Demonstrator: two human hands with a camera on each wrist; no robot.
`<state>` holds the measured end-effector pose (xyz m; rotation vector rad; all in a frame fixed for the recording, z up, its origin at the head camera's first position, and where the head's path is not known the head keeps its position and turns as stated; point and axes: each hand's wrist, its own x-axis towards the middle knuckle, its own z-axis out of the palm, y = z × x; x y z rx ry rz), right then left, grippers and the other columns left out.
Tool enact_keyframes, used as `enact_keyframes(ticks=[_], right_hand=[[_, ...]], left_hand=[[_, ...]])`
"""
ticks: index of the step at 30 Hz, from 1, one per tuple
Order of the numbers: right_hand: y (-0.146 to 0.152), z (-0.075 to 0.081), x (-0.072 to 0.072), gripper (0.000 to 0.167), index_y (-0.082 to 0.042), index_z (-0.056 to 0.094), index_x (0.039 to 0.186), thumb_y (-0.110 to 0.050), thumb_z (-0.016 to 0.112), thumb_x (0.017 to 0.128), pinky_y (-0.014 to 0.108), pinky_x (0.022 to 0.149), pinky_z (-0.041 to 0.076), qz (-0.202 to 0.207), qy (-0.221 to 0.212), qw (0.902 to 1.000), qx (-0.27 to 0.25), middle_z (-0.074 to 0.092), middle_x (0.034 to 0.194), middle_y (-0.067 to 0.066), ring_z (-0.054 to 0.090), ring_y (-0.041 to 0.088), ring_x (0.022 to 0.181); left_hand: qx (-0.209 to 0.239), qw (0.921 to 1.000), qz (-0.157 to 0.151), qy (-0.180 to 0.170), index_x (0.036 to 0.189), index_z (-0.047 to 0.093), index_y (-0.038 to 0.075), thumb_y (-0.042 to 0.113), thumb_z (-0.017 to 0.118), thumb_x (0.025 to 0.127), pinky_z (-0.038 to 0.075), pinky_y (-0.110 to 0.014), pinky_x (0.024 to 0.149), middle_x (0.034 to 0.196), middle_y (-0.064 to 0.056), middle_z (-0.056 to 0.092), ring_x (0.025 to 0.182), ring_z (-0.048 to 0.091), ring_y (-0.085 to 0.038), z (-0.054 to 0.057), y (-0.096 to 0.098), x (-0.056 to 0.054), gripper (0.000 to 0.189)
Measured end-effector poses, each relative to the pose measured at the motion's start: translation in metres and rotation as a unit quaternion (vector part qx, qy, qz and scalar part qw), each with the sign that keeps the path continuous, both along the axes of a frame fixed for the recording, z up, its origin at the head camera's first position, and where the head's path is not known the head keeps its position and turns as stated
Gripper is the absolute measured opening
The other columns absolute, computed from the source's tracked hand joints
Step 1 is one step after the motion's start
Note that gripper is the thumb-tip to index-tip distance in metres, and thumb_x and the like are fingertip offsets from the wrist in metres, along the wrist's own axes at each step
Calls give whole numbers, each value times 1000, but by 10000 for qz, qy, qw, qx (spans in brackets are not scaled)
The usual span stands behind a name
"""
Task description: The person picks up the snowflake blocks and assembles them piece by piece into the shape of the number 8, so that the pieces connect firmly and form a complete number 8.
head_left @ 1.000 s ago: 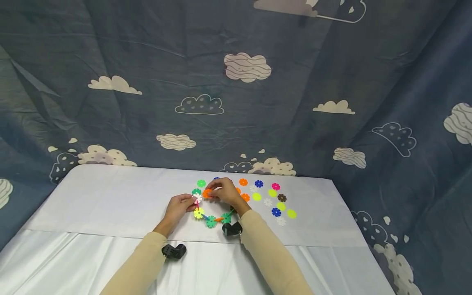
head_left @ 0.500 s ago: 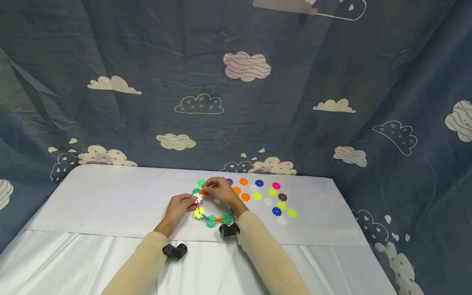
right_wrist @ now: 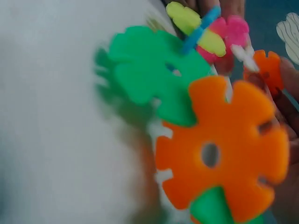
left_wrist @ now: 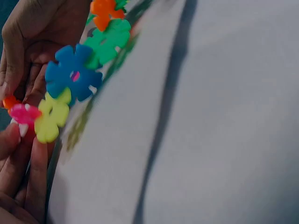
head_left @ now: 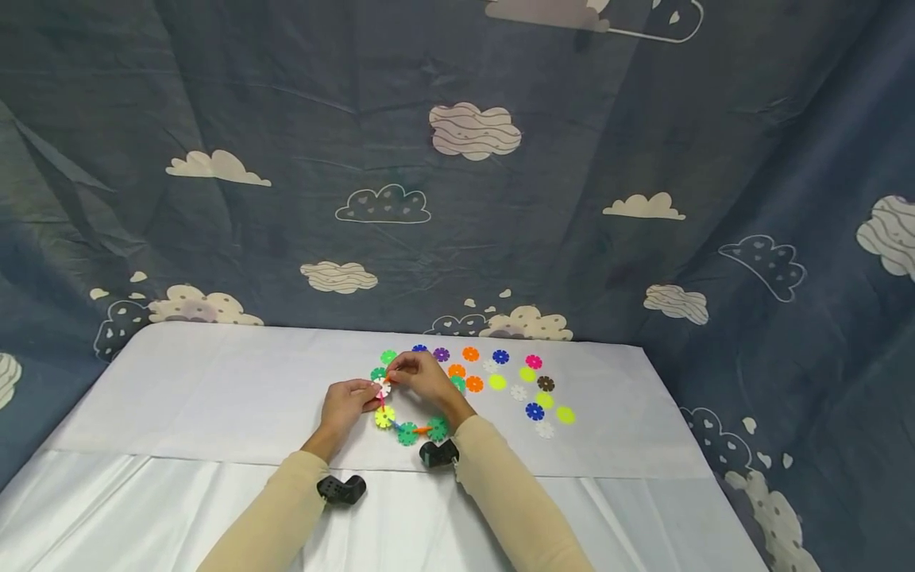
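My left hand (head_left: 345, 409) pinches the white notched snowflake disc (head_left: 384, 388) at one end of a linked chain. My right hand (head_left: 426, 377) pinches an orange snowflake disc (right_wrist: 271, 70), held against the white one's edge; whether their slots interlock I cannot tell. From the white disc the chain runs through a pink disc (left_wrist: 24, 113), a yellow disc (left_wrist: 50, 119), a blue disc (left_wrist: 70, 70), a green disc (head_left: 407, 433), a larger-looking orange link (right_wrist: 224, 154) and another green disc (head_left: 437, 429). The chain's far end is hidden by the right forearm.
Several loose snowflake discs lie to the right, among them a brown disc (head_left: 546, 384), a pink one (head_left: 534, 361) and a blue one (head_left: 534, 411). A green disc (head_left: 378, 373) lies just behind the hands. White cloth covers the table (head_left: 214, 389); a cloud-print curtain (head_left: 286, 159) hangs behind.
The right hand has moved left with the orange disc, which now sits edge-on at the white disc. The left hand has stayed nearly still, holding the white disc.
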<state>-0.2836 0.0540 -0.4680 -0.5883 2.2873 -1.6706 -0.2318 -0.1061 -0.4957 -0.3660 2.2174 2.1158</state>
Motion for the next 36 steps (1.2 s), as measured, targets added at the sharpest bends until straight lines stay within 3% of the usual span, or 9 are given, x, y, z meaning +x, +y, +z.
enact_keyframes(ticks=[5, 11, 15, 18, 23, 27, 32, 36], right_hand=[[-2, 23, 14, 12, 14, 64, 98, 5, 60, 91, 36, 82, 54, 132, 10, 9999, 105, 67, 94, 26, 63, 17, 79], [-2, 40, 27, 14, 14, 66, 100, 5, 60, 91, 34, 81, 54, 85, 150, 9991, 395, 64, 103, 27, 66, 31, 90], [4, 27, 17, 16, 8, 69, 102, -1, 66, 89, 29, 75, 54, -80, 366, 9981, 488, 63, 109, 21, 66, 32, 91], [21, 14, 2, 18, 2, 71, 103, -6, 70, 87, 25, 65, 51, -441, 617, 9952, 613, 66, 106, 13, 65, 26, 80], [66, 11, -7, 15, 1, 72, 100, -7, 71, 87, 25, 60, 47, -1312, 911, 9808, 1121, 68, 96, 11, 57, 19, 73], [96, 4, -6, 15, -1, 72, 99, -8, 71, 86, 31, 68, 49, -1796, 706, 9633, 1867, 66, 91, 9, 56, 20, 77], [114, -7, -4, 24, -3, 71, 102, -16, 76, 84, 39, 88, 49, -1753, 395, 9428, 2809, 67, 96, 7, 59, 23, 92], [121, -12, -3, 25, -5, 71, 99, -19, 80, 80, 41, 95, 42, -1707, 602, 9283, 3247, 67, 96, 4, 58, 23, 96]], left_hand=[[80, 9999, 109, -8, 109, 61, -16, 4, 60, 95, 55, -21, 66, 101, -25, 69, 70, 67, -8, 0, 0, 1, 25], [69, 9994, -302, -153, 114, 54, -9, 8, 55, 97, 54, -20, 66, 99, -16, 69, 75, 62, -8, 0, -1, -1, 24], [135, 9982, -542, -228, 123, 52, -7, 11, 55, 98, 53, -21, 67, 102, -15, 69, 76, 62, -8, 2, -1, -1, 31], [113, 9980, -577, -237, 126, 53, -8, 15, 57, 98, 53, -21, 68, 102, -15, 70, 77, 63, -8, 4, -1, -2, 37], [-108, 9980, -548, -280, 122, 58, -9, 23, 60, 97, 54, -24, 72, 100, -13, 71, 82, 65, -9, 7, 0, -4, 41], [-186, 9976, -533, -396, 121, 60, -8, 25, 62, 96, 54, -24, 74, 99, -11, 72, 82, 65, -8, 7, -3, -7, 41], [-156, 9970, -596, -476, 122, 60, -7, 28, 62, 95, 54, -26, 80, 106, -13, 70, 88, 65, -10, 7, -3, -8, 44], [-65, 9961, -714, -510, 125, 59, -6, 30, 62, 95, 53, -30, 85, 114, -13, 68, 95, 62, -13, 7, 0, -8, 46]])
